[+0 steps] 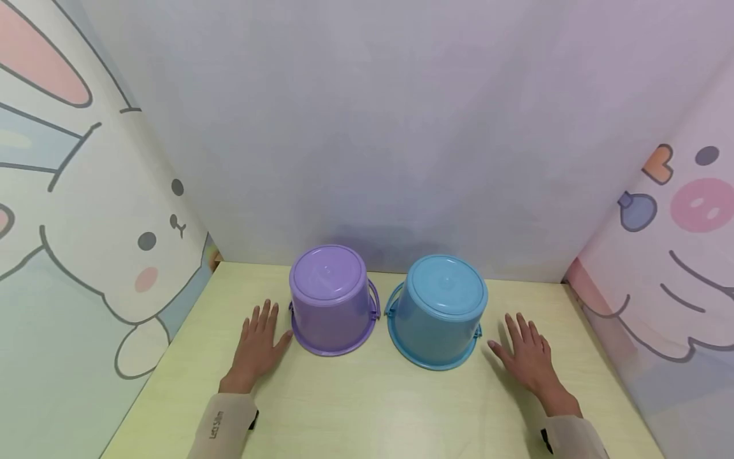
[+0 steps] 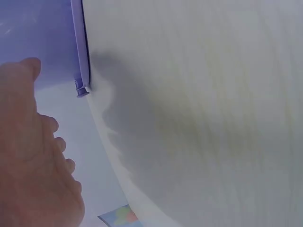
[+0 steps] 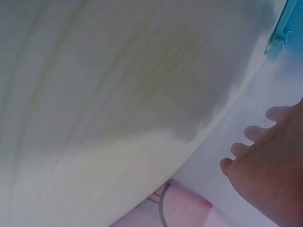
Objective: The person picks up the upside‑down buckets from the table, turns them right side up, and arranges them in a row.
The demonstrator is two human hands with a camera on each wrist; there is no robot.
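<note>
Two plastic buckets stand upside down side by side on the table, a purple bucket (image 1: pixel 329 312) on the left and a blue bucket (image 1: pixel 438 325) on the right. My left hand (image 1: pixel 257 347) is just left of the purple bucket, fingers straight, thumb pointing toward its side. To the right of the blue bucket, my right hand (image 1: pixel 529 357) has its fingers extended and slightly spread. Neither hand holds anything. The left wrist view shows the purple bucket's rim (image 2: pixel 81 42) beyond the thumb. A corner of the blue bucket (image 3: pixel 293 33) appears in the right wrist view.
The pale wooden table (image 1: pixel 367 408) is bounded by a plain back wall (image 1: pixel 367 127). A rabbit-printed panel (image 1: pixel 115 210) rises along the left, and a pig-printed panel (image 1: pixel 659 255) along the right. The bucket handles (image 1: pixel 374 299) hang at their sides, between the two.
</note>
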